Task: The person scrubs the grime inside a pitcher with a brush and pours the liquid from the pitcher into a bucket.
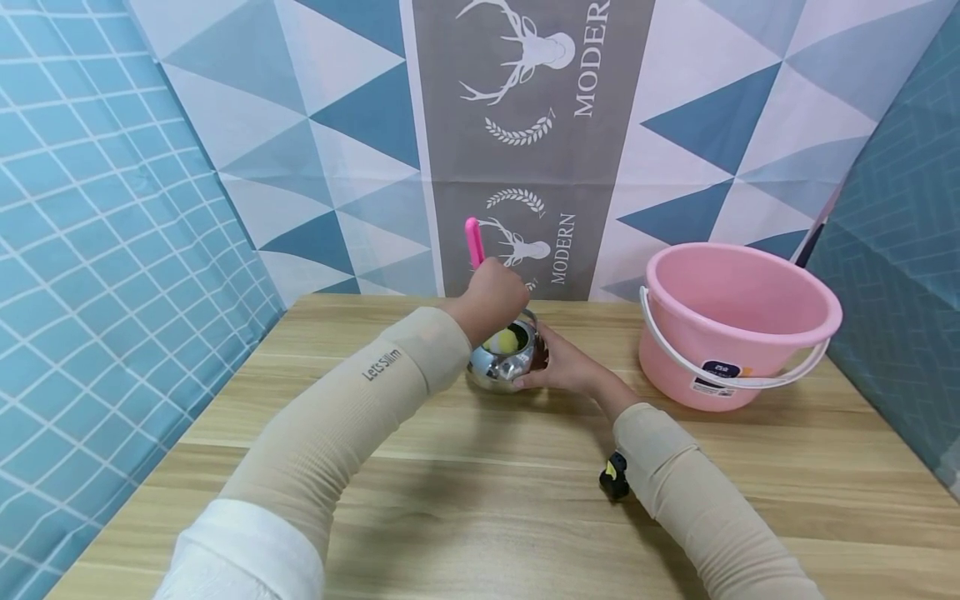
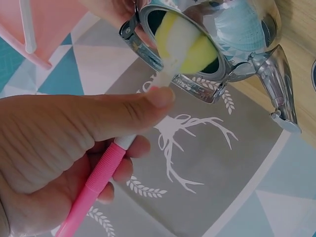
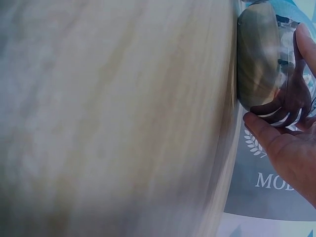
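Pot (image 1: 491, 377) and brush (image 1: 475, 242) were together near the far edge of the counter (image 1: 450, 508) in the head view. The pot, of shiny metal, rested on the wood, its open mouth facing up with the yellow sponge (image 1: 502, 342) in it. The left hand (image 1: 495, 290) gripped the brush, whose pink end stuck up above the fist. The right hand (image 1: 558, 362) held the pot's side, thumb toward the near side. Well apart to the right stood a pink bucket (image 1: 675, 346) (its white handle hung across the front), and behind rose a cloth (image 1: 450, 108) printed with deer heads.

In the left wrist view, the left thumb pressed along the brush; the yellow and white sponge sat partly inside the rim, near the spout (image 2: 277, 81).

In the right wrist view, the right hand's digits were spread wide round the pot's curve, mirrored in the metal.
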Action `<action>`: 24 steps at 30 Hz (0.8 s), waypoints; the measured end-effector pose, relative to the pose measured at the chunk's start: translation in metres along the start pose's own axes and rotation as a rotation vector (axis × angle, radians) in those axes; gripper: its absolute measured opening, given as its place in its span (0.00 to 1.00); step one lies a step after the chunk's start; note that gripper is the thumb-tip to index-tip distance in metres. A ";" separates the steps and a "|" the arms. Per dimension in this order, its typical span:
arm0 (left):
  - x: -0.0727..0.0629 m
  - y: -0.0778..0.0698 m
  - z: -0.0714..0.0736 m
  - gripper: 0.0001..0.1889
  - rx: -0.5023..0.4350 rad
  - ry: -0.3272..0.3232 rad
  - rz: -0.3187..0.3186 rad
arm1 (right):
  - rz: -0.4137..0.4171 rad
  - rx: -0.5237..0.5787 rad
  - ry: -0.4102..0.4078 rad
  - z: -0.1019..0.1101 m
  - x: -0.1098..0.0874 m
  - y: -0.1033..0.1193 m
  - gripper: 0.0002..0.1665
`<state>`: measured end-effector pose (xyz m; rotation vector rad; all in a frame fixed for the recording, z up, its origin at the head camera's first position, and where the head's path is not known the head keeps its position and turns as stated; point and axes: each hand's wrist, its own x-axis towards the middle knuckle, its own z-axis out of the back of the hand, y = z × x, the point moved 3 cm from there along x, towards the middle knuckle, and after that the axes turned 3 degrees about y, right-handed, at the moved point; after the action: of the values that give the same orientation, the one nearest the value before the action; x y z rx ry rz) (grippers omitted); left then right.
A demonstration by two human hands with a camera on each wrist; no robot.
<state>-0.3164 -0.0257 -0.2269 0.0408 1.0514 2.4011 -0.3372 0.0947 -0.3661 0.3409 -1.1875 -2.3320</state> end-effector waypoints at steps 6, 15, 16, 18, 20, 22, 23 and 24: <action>0.004 -0.002 -0.001 0.07 0.001 0.023 0.030 | -0.001 -0.001 -0.007 0.000 0.000 0.000 0.65; 0.008 -0.001 -0.003 0.08 0.012 0.002 0.037 | -0.001 0.004 -0.014 0.000 0.000 0.000 0.65; 0.008 -0.001 -0.003 0.08 0.016 -0.002 0.036 | -0.002 0.003 -0.015 0.000 0.000 0.000 0.66; 0.009 -0.001 -0.004 0.07 0.027 -0.007 0.032 | -0.006 0.001 -0.016 0.000 0.000 0.000 0.66; 0.009 -0.001 -0.004 0.07 0.036 -0.016 0.024 | -0.005 0.000 -0.015 -0.001 0.000 0.000 0.67; 0.010 -0.002 -0.004 0.07 0.047 -0.028 0.013 | -0.003 0.003 -0.016 -0.001 0.000 0.000 0.67; 0.009 -0.002 -0.004 0.07 0.051 -0.035 0.006 | 0.000 0.007 -0.014 -0.001 0.000 0.000 0.68; 0.010 -0.003 -0.004 0.07 0.049 -0.044 0.002 | 0.005 0.013 -0.012 -0.001 0.000 0.000 0.67</action>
<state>-0.3244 -0.0224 -0.2329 0.1108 1.0907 2.3647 -0.3369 0.0936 -0.3665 0.3280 -1.2078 -2.3260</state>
